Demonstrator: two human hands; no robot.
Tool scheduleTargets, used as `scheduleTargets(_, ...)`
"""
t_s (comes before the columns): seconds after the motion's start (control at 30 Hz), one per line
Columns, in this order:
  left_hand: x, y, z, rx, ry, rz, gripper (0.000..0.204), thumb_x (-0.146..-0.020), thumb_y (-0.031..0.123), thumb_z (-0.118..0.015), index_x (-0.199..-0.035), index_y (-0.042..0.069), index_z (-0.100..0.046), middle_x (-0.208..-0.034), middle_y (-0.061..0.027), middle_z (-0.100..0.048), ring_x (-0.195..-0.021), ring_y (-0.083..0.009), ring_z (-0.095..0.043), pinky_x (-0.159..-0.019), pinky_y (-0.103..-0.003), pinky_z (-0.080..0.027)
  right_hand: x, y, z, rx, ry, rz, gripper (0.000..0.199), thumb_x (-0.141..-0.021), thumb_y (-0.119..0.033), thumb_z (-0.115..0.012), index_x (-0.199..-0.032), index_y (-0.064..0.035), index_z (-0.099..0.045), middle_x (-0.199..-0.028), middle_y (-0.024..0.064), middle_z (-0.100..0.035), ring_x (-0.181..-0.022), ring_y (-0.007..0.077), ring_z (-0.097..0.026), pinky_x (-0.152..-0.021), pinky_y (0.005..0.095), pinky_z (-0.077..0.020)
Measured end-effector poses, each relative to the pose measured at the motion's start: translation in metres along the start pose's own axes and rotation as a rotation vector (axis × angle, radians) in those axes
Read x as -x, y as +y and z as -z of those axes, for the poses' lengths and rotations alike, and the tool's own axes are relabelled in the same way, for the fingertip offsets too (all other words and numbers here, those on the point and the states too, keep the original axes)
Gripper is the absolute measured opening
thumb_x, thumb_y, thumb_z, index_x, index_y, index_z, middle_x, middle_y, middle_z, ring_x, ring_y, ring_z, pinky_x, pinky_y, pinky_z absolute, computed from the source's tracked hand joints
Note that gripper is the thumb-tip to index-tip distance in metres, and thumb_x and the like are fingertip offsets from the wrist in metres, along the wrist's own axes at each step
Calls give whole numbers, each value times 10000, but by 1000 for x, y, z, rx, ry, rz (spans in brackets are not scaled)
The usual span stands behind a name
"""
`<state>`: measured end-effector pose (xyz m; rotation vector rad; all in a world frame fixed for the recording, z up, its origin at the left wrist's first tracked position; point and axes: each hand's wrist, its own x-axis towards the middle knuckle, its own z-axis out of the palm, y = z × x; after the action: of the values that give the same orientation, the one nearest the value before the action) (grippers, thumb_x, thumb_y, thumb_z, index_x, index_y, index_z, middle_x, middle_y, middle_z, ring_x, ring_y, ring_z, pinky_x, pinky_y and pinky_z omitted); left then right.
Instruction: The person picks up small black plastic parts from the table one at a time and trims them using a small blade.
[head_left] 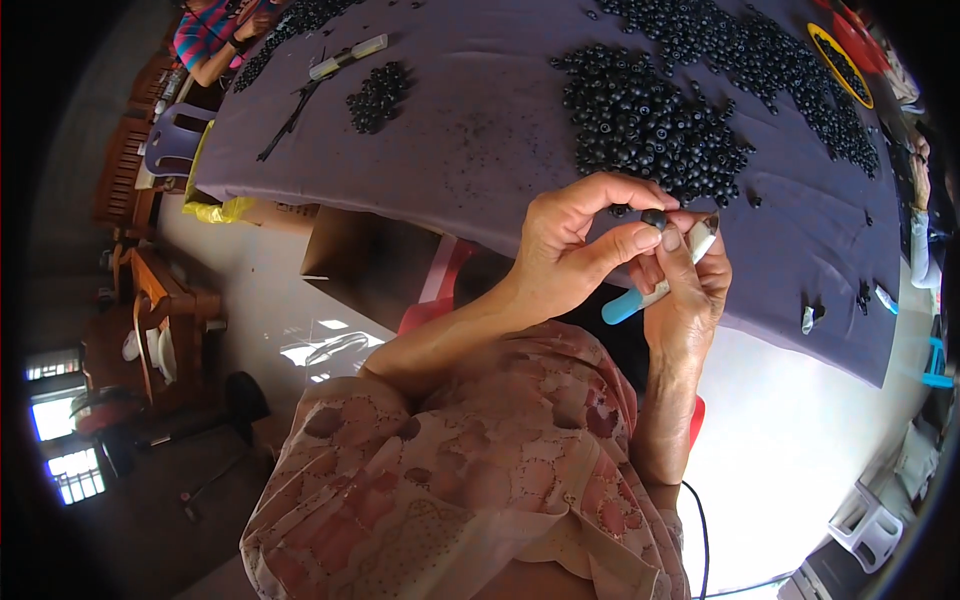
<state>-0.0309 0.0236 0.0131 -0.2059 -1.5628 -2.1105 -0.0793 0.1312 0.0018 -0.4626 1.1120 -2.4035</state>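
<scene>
My left hand (572, 240) pinches a small round black bead-like piece (653, 217) between thumb and forefinger, just above the near edge of the cloth-covered table. Close against it, my right hand (688, 290) grips a slim tool (623, 306) with a blue rounded end and a white section. The tool's dark tip shows beside the right fingers; its exact kind is unclear. The thumbs nearly meet at the black piece. Just beyond my hands, a large pile of similar black pieces (640, 120) lies on the purple tablecloth (470, 130).
A smaller black heap (378, 97) and a clear tube (348, 57) lie farther left. A yellow-rimmed tray (840, 65) holds black pieces at far right. Another person (212, 45) sits at the far left corner. A cardboard box (365, 255) stands below the table edge.
</scene>
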Motion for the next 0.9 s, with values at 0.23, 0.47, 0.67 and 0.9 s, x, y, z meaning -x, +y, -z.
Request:
scheduleTargets(0.23, 2, 8, 10, -100, 76, -40, 169, -768, -43, -543, -937, -41, -550, -885, -99, -555, -678, -122, -577, -573, -219, -485, 9, -4, -13, 308, 29, 7, 173, -814, -113, -521, -942, 3, -533, -742, 23, -525, -555, 55, -384, -497, 178, -301)
scheduleTargets(0.47, 6, 8, 22, 225, 60, 64, 189, -772, -20, -546, -958, -27, -582, -858, -76, -541, -695, -136, -561, -653, -237, -470, 16, -18, -16, 647, -104, 179, 323, -840, -158, -483, -1085, 52, -500, -820, 46, -515, -654, 76, -420, -592, 178, -345)
scheduleTargets(0.67, 7, 6, 31, 256, -8, 49, 232, -765, 5, -563, -997, -8, -560, -968, -124, -530, -741, -159, -544, -657, -269, -474, 24, -13, -26, 567, -16, 171, 160, -806, -26, -534, -956, 29, -524, -818, 50, -551, -732, 78, -497, -684, 186, -405)
scheduleTargets(0.9, 10, 1, 33, 278, 0, 68, 188, -739, -18, -585, -925, 1, -567, -963, -134, -527, -809, -144, -524, -669, -240, -458, 22, -11, -24, 710, -94, 274, 165, -787, -4, -552, -946, 40, -550, -822, 53, -549, -723, 75, -512, -657, 173, -414)
